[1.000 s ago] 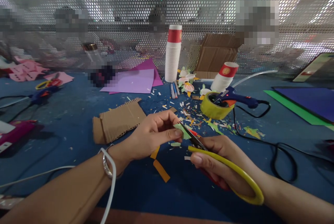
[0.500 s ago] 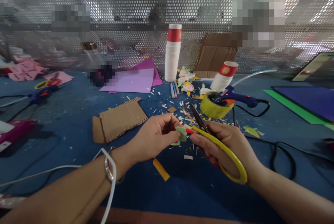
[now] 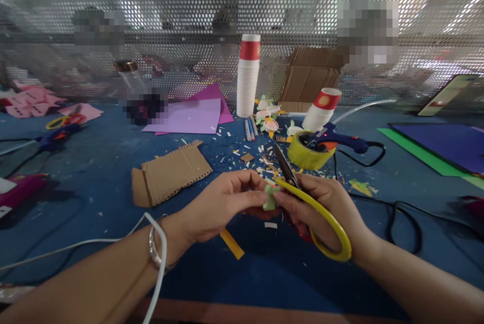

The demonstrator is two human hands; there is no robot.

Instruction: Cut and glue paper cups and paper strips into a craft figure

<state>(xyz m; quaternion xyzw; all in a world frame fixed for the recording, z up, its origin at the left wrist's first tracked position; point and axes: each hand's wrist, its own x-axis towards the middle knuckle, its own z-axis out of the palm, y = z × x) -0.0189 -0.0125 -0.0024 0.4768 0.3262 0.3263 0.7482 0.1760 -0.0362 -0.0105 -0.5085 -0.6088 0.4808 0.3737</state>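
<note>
My left hand (image 3: 236, 198) pinches a small light green paper piece (image 3: 269, 198) between thumb and fingers. My right hand (image 3: 321, 208) is wrapped around a pair of scissors (image 3: 321, 218) with yellow and red handles, its dark blades pointing up and away. The right thumb and fingertips also touch the green paper, and a speck of orange-red shows at its top edge. An orange-yellow paper strip (image 3: 232, 244) lies on the blue table (image 3: 264, 283) just below my left hand. Paper scraps (image 3: 260, 155) are scattered beyond both hands.
A piece of cardboard (image 3: 174, 173) lies left. Behind are purple paper (image 3: 185, 116), markers (image 3: 250, 128), a tall paper-cup stack (image 3: 248, 77) and small paper figures (image 3: 269, 124). Right, a blue glue gun (image 3: 342, 140) rests on a yellow tape roll (image 3: 305, 157). A white cable (image 3: 163, 263) crosses my left wrist.
My two hands have come closer together, the left moving right, so both now touch the green paper. The orange-red piece is now mostly hidden. The scissors stay in my right hand.
</note>
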